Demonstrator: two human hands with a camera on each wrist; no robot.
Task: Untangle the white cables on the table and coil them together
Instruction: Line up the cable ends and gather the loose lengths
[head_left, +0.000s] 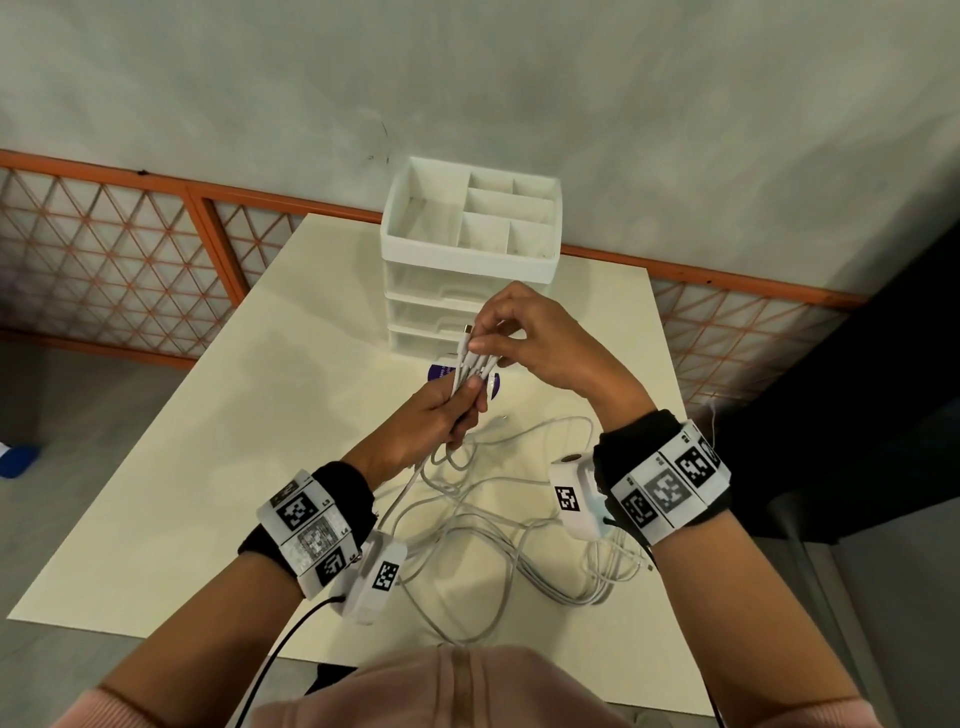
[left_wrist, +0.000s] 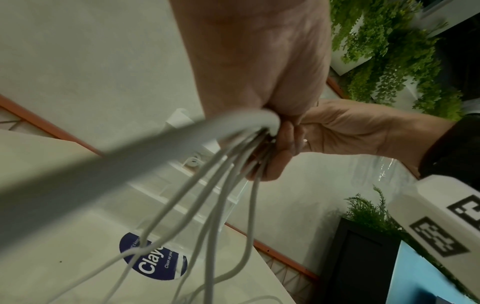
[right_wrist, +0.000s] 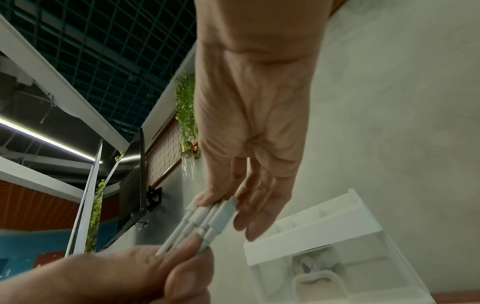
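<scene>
Several white cables (head_left: 498, 525) lie in loose tangled loops on the cream table (head_left: 208, 467) between my forearms. My left hand (head_left: 441, 415) grips a bundle of their ends in a fist, held above the table; the strands (left_wrist: 228, 170) hang down from it in the left wrist view. Several plug ends (head_left: 470, 358) stick up side by side out of that fist. My right hand (head_left: 524, 332) pinches these plugs (right_wrist: 205, 220) between thumb and fingers, just above the left hand (right_wrist: 130, 273). Part of the bundle is hidden inside the left fist.
A white drawer organiser (head_left: 395, 244) with open top compartments stands at the table's far edge, right behind my hands. A round dark blue sticker (head_left: 441, 371) lies on the table below the plugs. A wall and an orange lattice fence run behind.
</scene>
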